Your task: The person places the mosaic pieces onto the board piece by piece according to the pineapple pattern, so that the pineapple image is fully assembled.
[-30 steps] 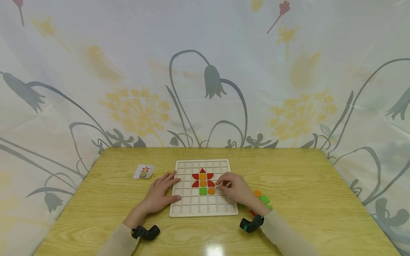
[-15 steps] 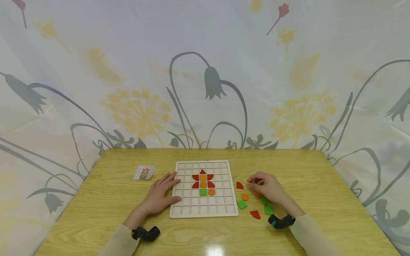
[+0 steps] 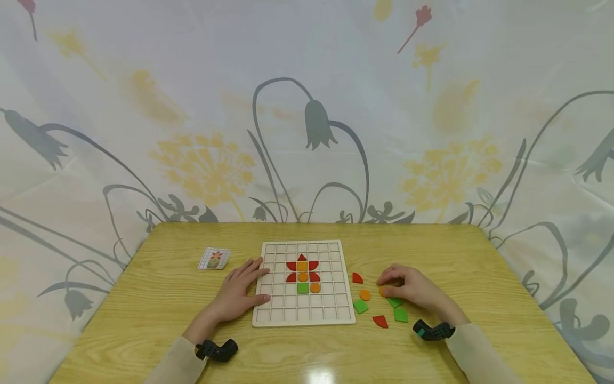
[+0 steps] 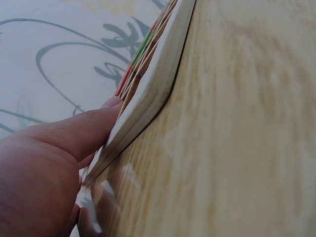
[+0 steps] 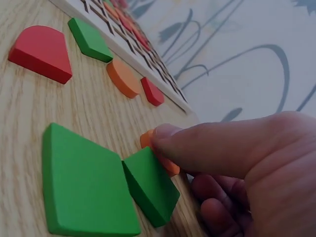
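Note:
My left hand [image 3: 235, 293] lies along the left side of a pale wooden grid board [image 3: 277, 316], with its fingers and thumb [image 4: 101, 123] on the edge. Red, orange and green tiles form a figure in the middle of the grid. To the right of the board, my right hand [image 3: 413, 288] pinches an orange round tile [image 3: 382, 292] between thumb and fingers, low over the table; the hand partly hides it. Right beside this tile, a green square tile [image 5: 150, 185] sits tilted, close to another green square tile [image 5: 86, 182].
Between board and right hand lie a red quarter-round tile [image 3: 357, 278], an orange round tile [image 3: 365, 295] and a green square tile [image 3: 361, 306]. Another red quarter-round tile [image 3: 380, 321] is nearer the front. A small picture card [image 3: 214, 258] rests left of the board.
My right hand has moved from the board rightward to the loose tiles and now has hold of an orange round tile. My left hand stays on the board's edge.

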Action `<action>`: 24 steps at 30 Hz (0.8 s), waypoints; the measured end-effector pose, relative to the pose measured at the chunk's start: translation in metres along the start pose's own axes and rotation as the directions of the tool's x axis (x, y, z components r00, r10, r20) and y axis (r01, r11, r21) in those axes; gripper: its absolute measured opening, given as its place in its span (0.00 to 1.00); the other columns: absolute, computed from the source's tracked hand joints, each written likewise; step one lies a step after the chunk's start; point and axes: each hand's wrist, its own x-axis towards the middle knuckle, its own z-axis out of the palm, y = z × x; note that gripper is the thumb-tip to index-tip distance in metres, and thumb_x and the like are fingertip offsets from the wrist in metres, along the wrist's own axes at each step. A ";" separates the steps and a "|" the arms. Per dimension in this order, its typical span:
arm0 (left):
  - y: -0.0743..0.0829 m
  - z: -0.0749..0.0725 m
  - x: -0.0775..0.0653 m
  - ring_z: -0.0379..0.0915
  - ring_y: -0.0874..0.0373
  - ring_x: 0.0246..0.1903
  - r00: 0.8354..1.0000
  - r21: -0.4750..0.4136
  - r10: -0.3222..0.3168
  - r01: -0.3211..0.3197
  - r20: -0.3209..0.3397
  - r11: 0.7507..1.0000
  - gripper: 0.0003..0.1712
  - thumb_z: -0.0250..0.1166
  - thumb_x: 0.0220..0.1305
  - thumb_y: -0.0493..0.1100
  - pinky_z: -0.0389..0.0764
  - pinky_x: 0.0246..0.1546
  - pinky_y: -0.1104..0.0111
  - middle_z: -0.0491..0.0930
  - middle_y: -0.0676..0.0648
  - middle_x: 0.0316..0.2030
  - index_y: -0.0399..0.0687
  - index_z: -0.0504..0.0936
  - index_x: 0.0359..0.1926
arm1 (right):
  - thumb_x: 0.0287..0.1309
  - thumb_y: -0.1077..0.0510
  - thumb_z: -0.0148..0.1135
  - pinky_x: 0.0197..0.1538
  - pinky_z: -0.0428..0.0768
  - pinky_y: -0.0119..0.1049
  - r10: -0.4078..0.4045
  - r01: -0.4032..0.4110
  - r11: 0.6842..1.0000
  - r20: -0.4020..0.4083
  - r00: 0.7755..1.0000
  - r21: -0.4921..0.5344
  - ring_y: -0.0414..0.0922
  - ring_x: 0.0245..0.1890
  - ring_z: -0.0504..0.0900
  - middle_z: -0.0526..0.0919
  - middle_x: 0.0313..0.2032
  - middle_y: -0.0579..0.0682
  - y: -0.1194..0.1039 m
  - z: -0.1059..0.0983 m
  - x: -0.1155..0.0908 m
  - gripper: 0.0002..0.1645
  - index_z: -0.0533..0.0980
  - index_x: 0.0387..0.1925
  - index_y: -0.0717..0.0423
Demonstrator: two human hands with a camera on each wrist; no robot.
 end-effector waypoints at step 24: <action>-0.001 0.001 0.000 0.43 0.40 0.75 1.000 -0.002 0.002 -0.002 -0.008 1.000 0.38 0.66 0.66 0.57 0.45 0.66 0.36 0.55 0.43 0.76 0.47 0.71 0.71 | 0.62 0.58 0.69 0.42 0.76 0.32 0.041 -0.041 0.999 -0.005 0.999 0.010 0.39 0.37 0.77 0.81 0.40 0.48 -0.004 0.004 0.000 0.07 0.83 0.42 0.54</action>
